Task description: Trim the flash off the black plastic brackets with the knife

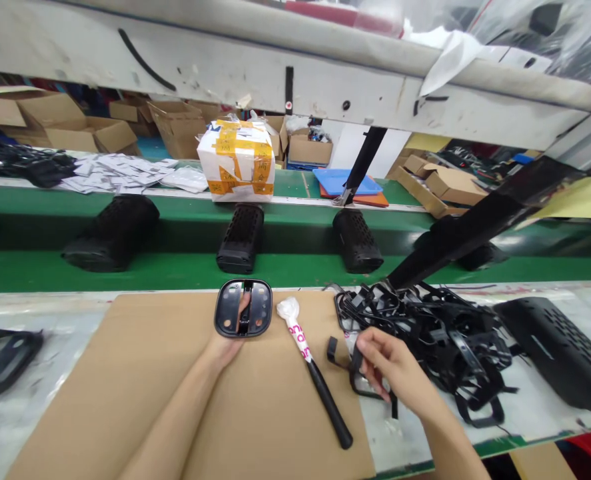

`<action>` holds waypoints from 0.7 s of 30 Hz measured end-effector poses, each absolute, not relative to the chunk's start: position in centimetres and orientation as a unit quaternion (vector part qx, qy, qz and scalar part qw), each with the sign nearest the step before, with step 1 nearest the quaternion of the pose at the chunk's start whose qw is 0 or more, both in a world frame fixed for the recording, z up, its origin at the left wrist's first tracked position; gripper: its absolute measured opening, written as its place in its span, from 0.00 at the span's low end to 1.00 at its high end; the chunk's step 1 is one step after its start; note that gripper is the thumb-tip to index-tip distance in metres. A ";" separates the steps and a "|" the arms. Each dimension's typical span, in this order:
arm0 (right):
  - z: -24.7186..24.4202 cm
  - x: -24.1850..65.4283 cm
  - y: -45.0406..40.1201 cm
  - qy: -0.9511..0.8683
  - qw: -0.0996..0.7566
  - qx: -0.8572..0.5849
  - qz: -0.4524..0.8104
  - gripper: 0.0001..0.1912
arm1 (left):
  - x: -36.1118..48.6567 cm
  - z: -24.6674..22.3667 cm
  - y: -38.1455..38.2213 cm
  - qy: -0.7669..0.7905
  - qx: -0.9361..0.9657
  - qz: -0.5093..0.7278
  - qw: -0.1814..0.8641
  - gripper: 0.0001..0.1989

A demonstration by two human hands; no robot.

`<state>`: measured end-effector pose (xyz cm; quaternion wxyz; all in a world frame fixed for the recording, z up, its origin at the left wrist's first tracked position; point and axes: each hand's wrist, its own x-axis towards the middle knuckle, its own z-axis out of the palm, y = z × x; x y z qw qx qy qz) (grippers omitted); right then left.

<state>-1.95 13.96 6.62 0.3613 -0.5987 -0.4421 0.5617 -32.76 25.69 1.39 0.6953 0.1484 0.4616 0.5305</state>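
My left hand (pixel 224 348) holds up a black rounded-square plastic cover (pixel 229 305) over the cardboard sheet (pixel 265 413). Its fingers pass behind the cover and show through the central slot. On the right, my right hand (pixel 390 365) is closed, thumb and fingers pinching a dark bent strip (pixel 357 360) at the near side of a pile of black parts (pixel 425 327). How much of this strip is one piece I cannot tell. Between my hands lies a hammer (pixel 325 393) with a black handle and its head wrapped in white plastic.
Black perforated housings (pixel 242 237) sit on the green conveyor belt (pixel 190 270) beyond the bench. Another perforated housing (pixel 560 350) lies at the far right. A taped white box (pixel 238 163) stands behind the belt. A dark slanted post (pixel 475 223) rises beyond the parts pile.
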 end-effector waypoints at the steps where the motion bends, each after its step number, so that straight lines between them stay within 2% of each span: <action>1: 6.3 -2.1 14.7 -0.395 0.407 -0.581 0.584 0.31 | -32.7 1.4 25.6 0.460 0.152 0.533 0.694 0.19; 5: 5.7 -4.0 16.9 -0.300 0.528 -0.530 0.591 0.36 | -32.6 2.2 25.4 0.453 0.167 0.526 0.700 0.24; 8: 6.1 -6.6 17.5 -0.332 0.542 -0.495 0.593 0.33 | -32.4 2.4 25.3 0.451 0.172 0.513 0.710 0.30; 11: 6.7 -7.9 16.6 -0.435 0.491 -0.457 0.601 0.22 | -32.5 2.3 25.3 0.453 0.179 0.511 0.708 0.30; 14: 6.7 -5.7 13.6 -0.495 0.408 -0.435 0.632 0.16 | -32.8 1.9 25.4 0.472 0.171 0.516 0.694 0.25; 18: 5.8 1.1 6.9 -0.442 0.340 -0.384 0.736 0.21 | -33.0 1.5 25.6 0.480 0.184 0.516 0.685 0.19; 21: 4.7 5.2 2.3 -0.435 0.306 -0.410 0.741 0.28 | -32.9 1.1 25.7 0.478 0.197 0.506 0.690 0.20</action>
